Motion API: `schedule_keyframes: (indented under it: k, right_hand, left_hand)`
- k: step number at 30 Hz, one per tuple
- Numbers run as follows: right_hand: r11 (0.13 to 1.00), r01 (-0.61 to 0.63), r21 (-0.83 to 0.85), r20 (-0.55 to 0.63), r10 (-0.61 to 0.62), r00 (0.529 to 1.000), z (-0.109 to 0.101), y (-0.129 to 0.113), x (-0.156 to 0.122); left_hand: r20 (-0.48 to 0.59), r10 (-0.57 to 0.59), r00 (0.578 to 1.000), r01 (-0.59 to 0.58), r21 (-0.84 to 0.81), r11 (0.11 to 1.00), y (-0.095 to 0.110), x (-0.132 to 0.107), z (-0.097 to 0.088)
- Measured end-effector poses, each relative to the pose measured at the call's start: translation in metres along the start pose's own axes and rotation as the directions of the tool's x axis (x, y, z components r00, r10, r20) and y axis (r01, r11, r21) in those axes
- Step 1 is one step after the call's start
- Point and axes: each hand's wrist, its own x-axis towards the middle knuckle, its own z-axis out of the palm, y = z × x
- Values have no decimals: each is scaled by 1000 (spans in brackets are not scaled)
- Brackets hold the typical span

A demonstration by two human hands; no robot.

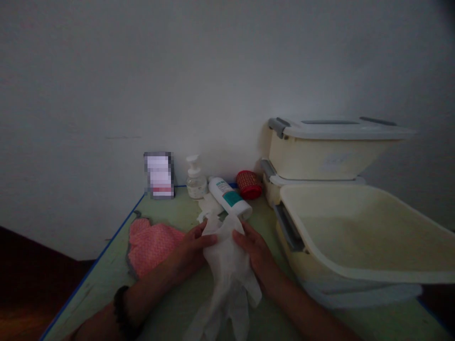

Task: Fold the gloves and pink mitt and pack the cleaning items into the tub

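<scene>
White glove (229, 258) stretched between two pinches

The step in hand appears to be holding the glove's cuff apart: the left hand (195, 242) and right hand (254, 242) each pinch one side, thumbs on top. The next move probably calls for an even grip, since such thin material could tear.

The glove lies between the hands, its cuff level with the thumbs and its limp fingers hanging toward the wearer, over the table (103, 279). It looks pale, slightly sheer and wrinkled. A pink cloth (156, 241) lies beside the left hand; a white bottle (229, 195) lies just beyond both.
</scene>
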Motion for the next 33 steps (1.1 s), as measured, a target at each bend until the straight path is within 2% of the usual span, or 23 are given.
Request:
schedule_keyframes:
  k: [4,8,11,13,17,21,23,25,27,28,30,33]
  right_hand:
    - [997,-76,-16,56,76,996,-1,-3,-4]
    - [997,-46,-65,73,51,996,-2,-9,-7]
    - [972,20,-234,104,4,995,-4,-8,-8]
    - [919,96,-383,113,-57,992,-6,-5,-8]
    - [748,212,-629,87,-204,975,-8,-1,-8]
    - [609,354,-710,136,-375,917,-5,-3,-10]
    - [618,344,-707,93,-401,911,-3,-5,-11]
    - [703,243,-669,-28,-351,936,-1,-7,-11]
    - [815,104,-570,-130,-214,968,0,-9,-12]
    - [862,40,-505,-133,-123,983,1,-10,-12]
    - [918,-65,-391,-40,53,998,1,-13,-13]
    - [920,-198,-339,128,254,959,1,-18,-16]
  left_hand:
    - [-44,13,999,-13,-8,1000,-1,-1,-1]
    - [-114,91,989,-90,16,996,-3,2,-6]
    - [-126,118,985,-115,34,993,-3,3,-6]
    - [-117,115,986,-111,39,993,-3,3,-5]
    - [-90,152,984,-140,123,982,-6,4,-6]
    - [-84,257,963,-244,133,960,-9,7,-11]
    - [-108,283,953,-274,89,958,-8,8,-11]
    - [-163,279,947,-273,59,960,-6,9,-11]
    - [-216,260,941,-255,49,966,-3,10,-10]
    - [-232,251,940,-247,47,968,-2,10,-10]
    - [-249,245,937,-241,45,969,-1,10,-10]
    - [-264,260,929,-253,61,966,-1,10,-11]
